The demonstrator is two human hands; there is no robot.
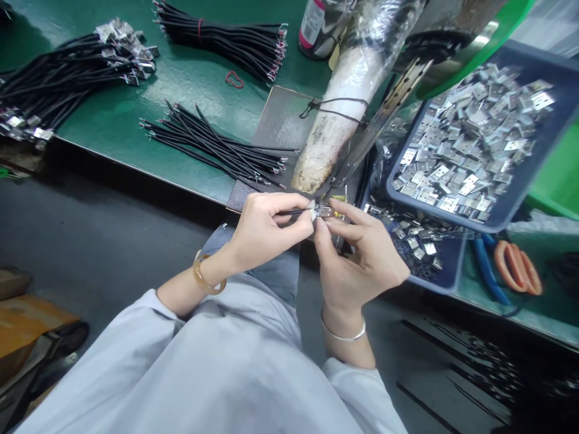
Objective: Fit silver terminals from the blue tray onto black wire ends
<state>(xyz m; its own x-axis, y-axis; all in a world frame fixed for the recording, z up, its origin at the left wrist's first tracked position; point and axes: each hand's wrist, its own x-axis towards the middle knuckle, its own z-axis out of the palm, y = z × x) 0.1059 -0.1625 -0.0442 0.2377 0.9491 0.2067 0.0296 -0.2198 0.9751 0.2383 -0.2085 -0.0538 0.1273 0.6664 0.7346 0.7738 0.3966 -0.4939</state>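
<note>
Pinched between the thumb and fingers of my left hand (265,232) is the end of a thin black cable (292,211). My right hand (357,256) grips a small silvery USB plug (326,212) at that cable end, thumb below and forefinger above. The fingertips of both hands almost meet, and they partly hide the joint. Just above them comes down the tip of a slanted rod with a perforated metal sleeve (402,87), which looks like a soldering iron. Loose black cables with stripped ends (217,144) lie at the upper left of my hands.
Right of my hands, a blue tray (502,226) of metal shells rests over a lower bin (446,286). Pliers (518,268) lie beside them. A plastic-wrapped tube (339,120) slants behind my hands. Cable bundles (221,39) and plugged cables (67,72) lie on the green bench (122,120).
</note>
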